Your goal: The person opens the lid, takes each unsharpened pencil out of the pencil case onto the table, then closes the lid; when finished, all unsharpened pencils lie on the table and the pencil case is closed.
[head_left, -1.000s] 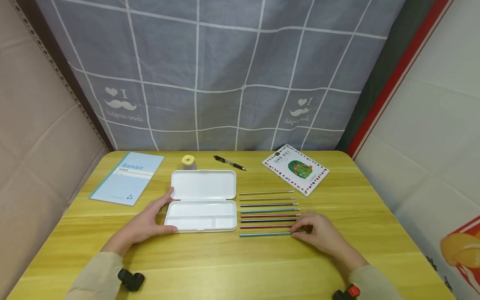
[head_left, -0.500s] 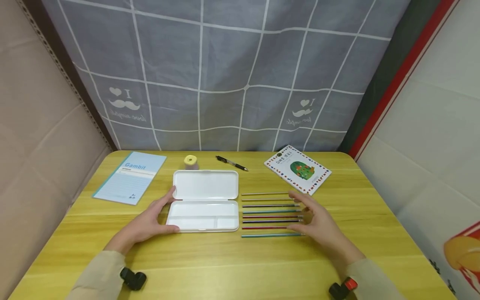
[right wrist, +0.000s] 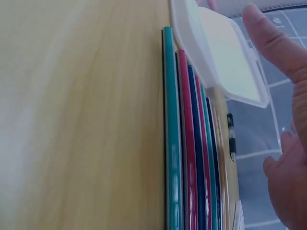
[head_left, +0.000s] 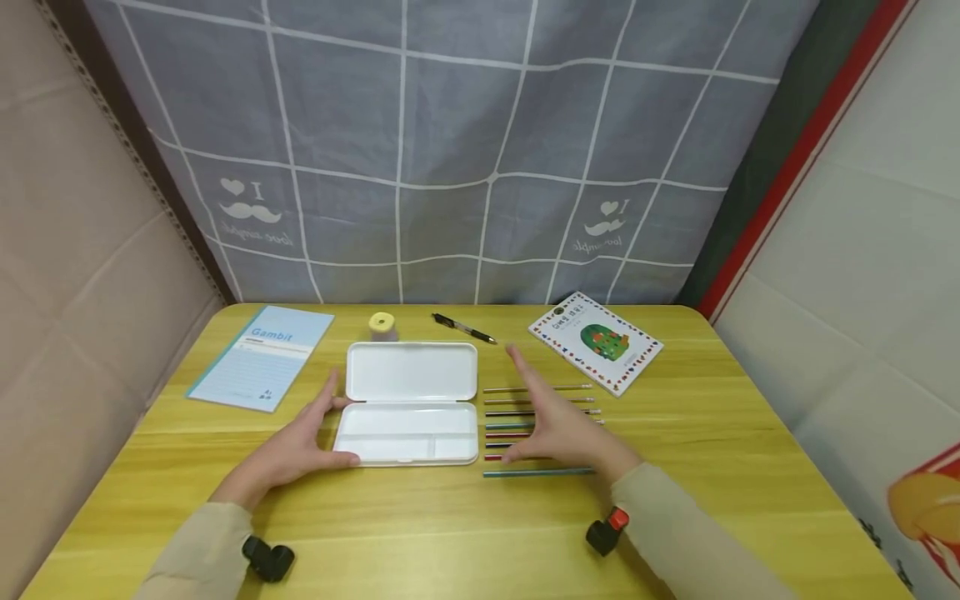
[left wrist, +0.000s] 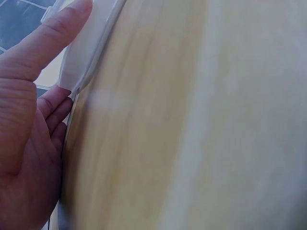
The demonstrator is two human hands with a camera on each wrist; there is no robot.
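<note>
A white pencil case [head_left: 375, 418] lies with its lid [head_left: 411, 372] swung back, showing bare compartments. My left hand [head_left: 291, 448] spans its left end, thumb at the front corner and fingers beside the hinge. In the left wrist view, that thumb [left wrist: 57, 36] overlaps the white case wall [left wrist: 91, 48]. To the right of the case, several pencils lie side by side in a row, the nearest a teal pencil [head_left: 536, 473]. My right hand [head_left: 566, 429] is over the row, thumb and fingers spread wide, holding nothing. The right wrist view shows the pencils' near ends, including a red pencil [right wrist: 188, 120].
A yellow-topped round container [head_left: 382, 325] stands behind the case, and a black pen [head_left: 463, 328] lies to its right. A blue notebook [head_left: 262, 354] is at the back left. A white booklet [head_left: 596, 340] sits at the back right. A grey checked curtain [head_left: 442, 150] hangs behind the table.
My right hand has let go of the pencils' right ends, spread its fingers and moved left over the row toward the case. My left hand stays at the case, its fingers slightly lifted from the side.
</note>
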